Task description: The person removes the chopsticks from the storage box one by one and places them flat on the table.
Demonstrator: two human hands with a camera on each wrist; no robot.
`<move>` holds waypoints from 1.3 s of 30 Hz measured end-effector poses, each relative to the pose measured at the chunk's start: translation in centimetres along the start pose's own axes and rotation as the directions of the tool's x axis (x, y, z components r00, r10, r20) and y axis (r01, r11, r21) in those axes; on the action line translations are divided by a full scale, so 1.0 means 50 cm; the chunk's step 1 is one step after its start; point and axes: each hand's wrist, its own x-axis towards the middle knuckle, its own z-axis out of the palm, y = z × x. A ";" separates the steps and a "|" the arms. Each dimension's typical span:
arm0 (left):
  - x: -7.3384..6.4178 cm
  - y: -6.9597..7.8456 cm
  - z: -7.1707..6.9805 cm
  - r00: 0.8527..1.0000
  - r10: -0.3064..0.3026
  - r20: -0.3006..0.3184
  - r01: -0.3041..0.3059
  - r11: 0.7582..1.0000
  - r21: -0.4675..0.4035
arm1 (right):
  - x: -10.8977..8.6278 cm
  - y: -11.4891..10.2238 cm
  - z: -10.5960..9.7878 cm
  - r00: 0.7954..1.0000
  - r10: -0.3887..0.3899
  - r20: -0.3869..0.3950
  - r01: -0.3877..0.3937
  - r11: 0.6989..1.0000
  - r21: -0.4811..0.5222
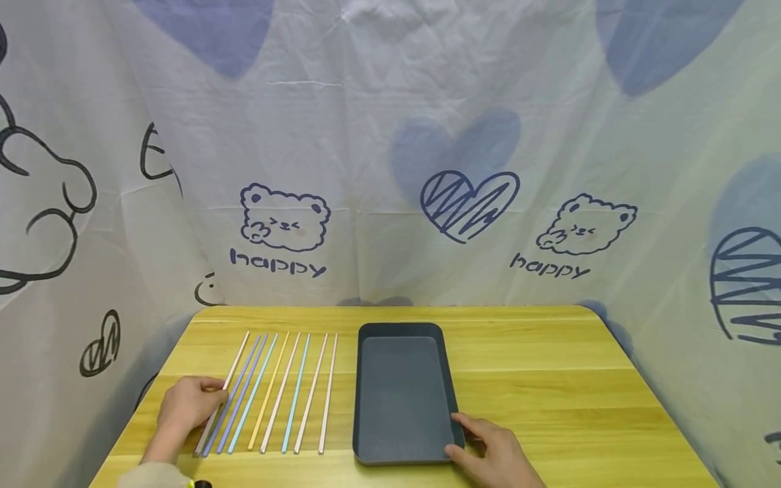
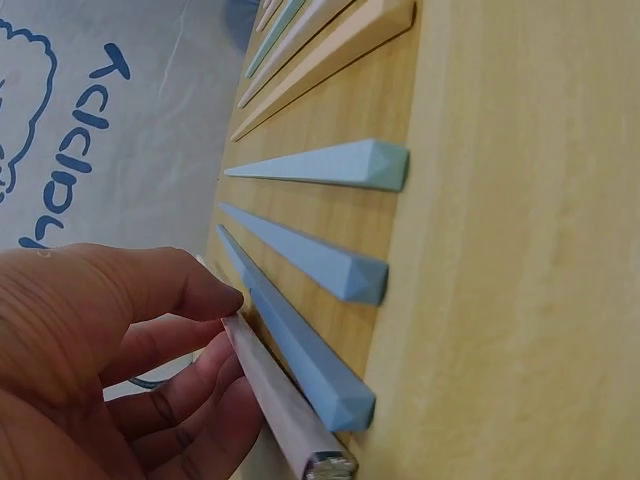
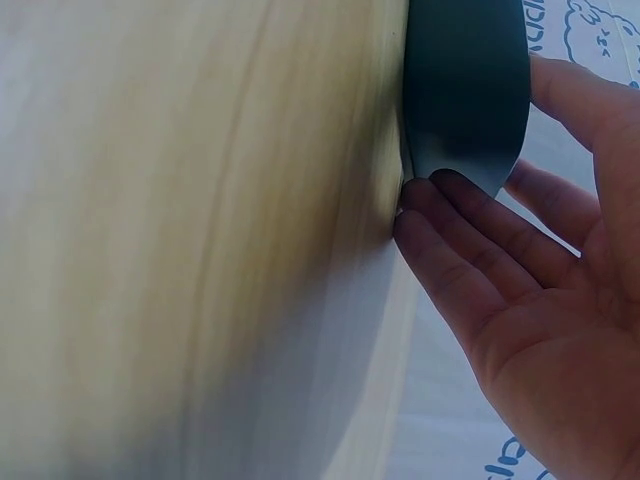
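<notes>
At the left of the table, my left hand (image 1: 190,401) pinches the outermost pale pink chopstick (image 2: 285,400) between thumb and fingers. Two purple-blue chopsticks (image 2: 345,275) lie right beside it, and a light blue one (image 2: 330,165) comes after them. Farther right in the row are a yellow chopstick (image 1: 269,390) and several pink and blue ones, roughly parallel and spaced apart. A dark grey rectangular tray (image 1: 399,400) stands at the middle. My right hand (image 1: 493,453) holds its near right corner, thumb over the rim and fingers against the outer side (image 3: 465,90).
The wooden table (image 1: 567,393) extends to the right of the tray. Behind and at both sides hangs a white cloth (image 1: 372,271) with printed hearts and bears. A small dark and yellow object (image 1: 200,484) shows at the left sleeve.
</notes>
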 end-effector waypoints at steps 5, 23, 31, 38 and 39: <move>0.000 -0.003 0.002 1.000 0.008 -0.019 -0.008 1.000 0.018 | 0.002 -0.003 0.000 1.000 0.009 -0.003 -0.009 1.000 -0.005; -0.015 -0.006 -0.006 0.999 -0.053 -0.007 0.053 0.998 -0.045 | 0.009 -0.001 0.004 0.999 0.019 0.031 -0.020 0.999 0.049; -0.015 0.011 -0.016 0.995 -0.018 -0.099 0.015 0.999 -0.037 | 0.023 -0.012 -0.027 0.998 0.018 0.066 -0.022 0.998 0.063; -0.028 0.105 -0.026 0.953 0.111 -0.282 -0.122 0.992 -0.022 | 0.059 -0.036 -0.084 0.989 -0.062 -0.131 0.039 0.984 -0.171; -0.030 0.127 -0.029 0.945 0.139 -0.296 -0.151 0.988 -0.018 | 0.069 -0.041 -0.096 0.981 -0.099 -0.166 0.060 0.973 -0.224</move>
